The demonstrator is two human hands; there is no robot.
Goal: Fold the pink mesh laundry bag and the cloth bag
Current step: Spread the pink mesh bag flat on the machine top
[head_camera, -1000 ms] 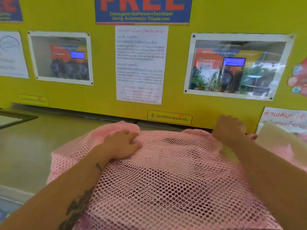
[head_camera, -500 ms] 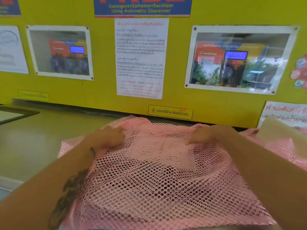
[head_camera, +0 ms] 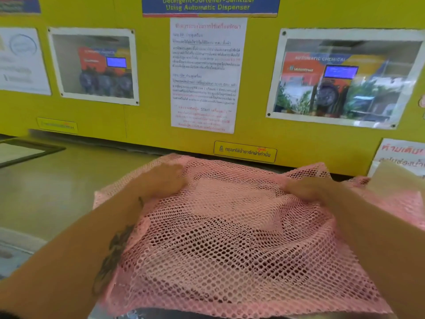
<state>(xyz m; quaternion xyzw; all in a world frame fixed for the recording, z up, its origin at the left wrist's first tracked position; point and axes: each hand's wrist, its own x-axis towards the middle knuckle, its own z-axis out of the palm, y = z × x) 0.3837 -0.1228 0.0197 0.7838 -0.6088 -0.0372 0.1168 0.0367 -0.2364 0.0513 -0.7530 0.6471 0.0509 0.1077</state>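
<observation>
My left hand (head_camera: 161,180) lies palm-down on the pink mesh laundry bag (head_camera: 230,238), fingers curled over the netting near its far left corner; motion blur keeps me from telling whether I am pinching the mesh or only pressing on it. My right hand (head_camera: 303,189) sits across from it on the far right part of the same bag, knuckles up and fingers bunched into the mesh, just as blurred, so I cannot tell its grip either. The bag spreads out between and below my two hands, running back toward me under both forearms, with looser, darker folds in its near half and a paler, doubled patch in the stretch between my hands. Whether anything is inside it I cannot make out. Past my right hand, more pink mesh carries on to the side, and a beige cloth bag (head_camera: 395,180) rests on it, beyond my right wrist. Left of my left hand the greenish counter (head_camera: 46,192) lies bare up to a dark-framed panel (head_camera: 25,150). Beyond both hands stands a yellow wall (head_camera: 149,125) with a printed notice (head_camera: 205,74) and two framed photographs.
</observation>
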